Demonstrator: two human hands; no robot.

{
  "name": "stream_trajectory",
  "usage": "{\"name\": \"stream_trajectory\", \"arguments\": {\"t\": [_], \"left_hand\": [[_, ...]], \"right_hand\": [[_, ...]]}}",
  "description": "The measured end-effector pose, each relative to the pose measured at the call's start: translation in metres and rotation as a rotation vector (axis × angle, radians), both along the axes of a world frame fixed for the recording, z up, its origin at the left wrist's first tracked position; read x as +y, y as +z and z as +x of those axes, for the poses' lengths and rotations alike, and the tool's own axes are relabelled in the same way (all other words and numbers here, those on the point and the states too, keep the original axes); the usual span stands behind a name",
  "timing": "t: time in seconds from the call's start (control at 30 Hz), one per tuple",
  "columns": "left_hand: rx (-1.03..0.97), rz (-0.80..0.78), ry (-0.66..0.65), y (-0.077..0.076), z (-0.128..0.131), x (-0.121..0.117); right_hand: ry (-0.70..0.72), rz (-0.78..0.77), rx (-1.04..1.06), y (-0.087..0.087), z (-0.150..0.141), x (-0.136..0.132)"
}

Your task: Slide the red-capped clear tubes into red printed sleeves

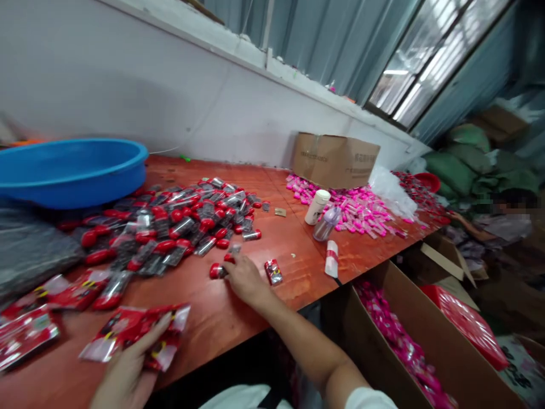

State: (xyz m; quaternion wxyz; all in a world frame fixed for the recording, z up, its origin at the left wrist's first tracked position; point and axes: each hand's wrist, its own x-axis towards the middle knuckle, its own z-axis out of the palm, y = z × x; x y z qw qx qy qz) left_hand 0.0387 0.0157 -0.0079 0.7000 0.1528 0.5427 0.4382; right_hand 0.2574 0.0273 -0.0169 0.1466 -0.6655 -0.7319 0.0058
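Note:
My left hand is closed on red printed plastic packets above the front of the table. Further in, my right hand has its fingers closed on a small red-capped clear container with dark contents. Beyond both hands spreads a heap of similar red-capped containers. One small red packet lies just right of my right hand. More red packets rest on the table at the left, partly cut off by the frame.
A blue basin stands at the back left beside a dark grey bundle. Pink pieces, a cardboard box, a white bottle and a clear bottle occupy the right side. An open carton stands below the table edge; a person is further off.

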Motion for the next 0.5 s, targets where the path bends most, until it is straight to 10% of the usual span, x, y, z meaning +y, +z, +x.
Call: {"name": "stream_trajectory", "arguments": {"t": [0.27, 0.5], "left_hand": [[-0.28, 0.008, 0.234, 0.008, -0.004, -0.005], [-0.331, 0.004, 0.236, 0.011, -0.007, -0.01]], "right_hand": [[0.069, 0.081, 0.7, -0.021, -0.038, -0.044], [-0.148, -0.02, 1.365, 0.0, -0.089, -0.086]]}}
